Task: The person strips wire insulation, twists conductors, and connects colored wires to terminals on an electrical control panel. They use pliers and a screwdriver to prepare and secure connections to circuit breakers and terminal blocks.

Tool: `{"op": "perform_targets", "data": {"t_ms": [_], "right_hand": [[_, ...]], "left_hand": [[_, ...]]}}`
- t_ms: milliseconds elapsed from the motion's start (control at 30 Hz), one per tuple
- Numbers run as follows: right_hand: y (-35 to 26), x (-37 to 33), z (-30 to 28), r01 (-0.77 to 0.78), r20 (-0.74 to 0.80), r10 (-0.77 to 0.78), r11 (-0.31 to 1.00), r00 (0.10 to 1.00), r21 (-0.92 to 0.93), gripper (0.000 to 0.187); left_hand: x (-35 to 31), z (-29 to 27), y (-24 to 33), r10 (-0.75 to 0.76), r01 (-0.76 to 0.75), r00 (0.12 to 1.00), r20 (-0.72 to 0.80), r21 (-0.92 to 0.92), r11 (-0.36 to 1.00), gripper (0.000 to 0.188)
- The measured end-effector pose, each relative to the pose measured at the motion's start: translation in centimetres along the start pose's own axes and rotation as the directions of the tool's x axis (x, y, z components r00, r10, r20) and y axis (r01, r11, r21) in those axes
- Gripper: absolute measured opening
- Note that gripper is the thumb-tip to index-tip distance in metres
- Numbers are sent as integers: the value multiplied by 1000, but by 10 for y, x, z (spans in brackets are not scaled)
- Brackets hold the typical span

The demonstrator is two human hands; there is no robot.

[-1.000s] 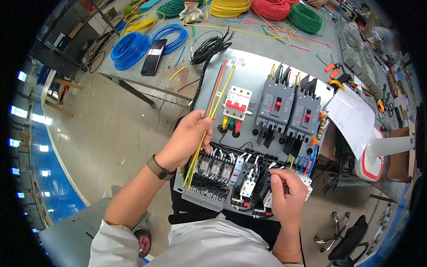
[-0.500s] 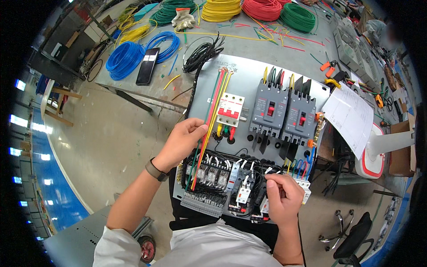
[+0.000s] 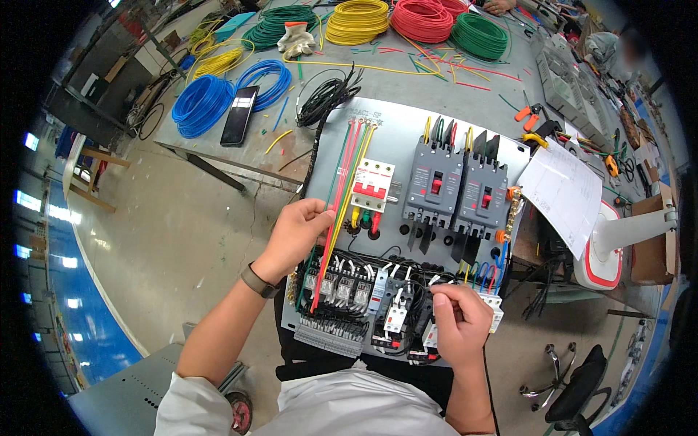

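A grey mounting panel (image 3: pixel 392 116) with electrical parts lies tilted in front of me. Green, red and yellow wires (image 3: pixel 339 196) run from its top edge down past a small white breaker with red switches (image 3: pixel 372 185) to the lower left. My left hand (image 3: pixel 299 236) is closed with thumb and forefinger on these wires, beside the white breaker. Two dark grey circuit breakers (image 3: pixel 434 182) are mounted to its right. My right hand (image 3: pixel 463 320) is closed in a pinch above the lower-right parts and black wiring; whatever lies between its fingertips is too small to name.
Relays (image 3: pixel 342 287) and a terminal strip (image 3: pixel 327 338) line the panel's near side. Beyond are a phone (image 3: pixel 239 116), blue wire coils (image 3: pixel 202 107), a glove (image 3: pixel 297 41) and orange-handled pliers (image 3: pixel 531 116). Paper sheets (image 3: pixel 560 192) overhang a white-and-red stand (image 3: pixel 600 261) at right.
The whole view has shifted a little. Both hands keep nearly the same places over the panel, and the coloured wires by my left hand look slightly more spread.
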State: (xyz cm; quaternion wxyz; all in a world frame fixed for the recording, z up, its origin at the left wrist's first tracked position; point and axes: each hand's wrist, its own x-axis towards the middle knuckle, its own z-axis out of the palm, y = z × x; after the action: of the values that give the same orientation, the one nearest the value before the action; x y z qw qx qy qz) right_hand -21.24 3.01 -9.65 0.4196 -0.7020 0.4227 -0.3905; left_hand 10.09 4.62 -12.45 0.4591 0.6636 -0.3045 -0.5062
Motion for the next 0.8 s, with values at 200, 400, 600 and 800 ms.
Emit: {"op": "perform_targets", "data": {"t_ms": [200,400,600,800], "right_hand": [[-1,-1,0,-10,2,10,1000,1000,4,8],[0,-1,-1,1,-1,-1,1000,1000,5,8],[-1,-1,-1,-5,1,5,1000,1000,5,8],[0,-1,-1,2,-2,-2,1000,1000,7,9]], "left_hand": [[-1,-1,1,-18,18,1000,-15,-3,1000,11],[3,-2,-3,-13,13,999,-32,-1,1000,10],[2,-2,-1,-46,45,999,-22,-32,998,17],[-2,3,8,-70,72,996,48,-37,997,23]]}}
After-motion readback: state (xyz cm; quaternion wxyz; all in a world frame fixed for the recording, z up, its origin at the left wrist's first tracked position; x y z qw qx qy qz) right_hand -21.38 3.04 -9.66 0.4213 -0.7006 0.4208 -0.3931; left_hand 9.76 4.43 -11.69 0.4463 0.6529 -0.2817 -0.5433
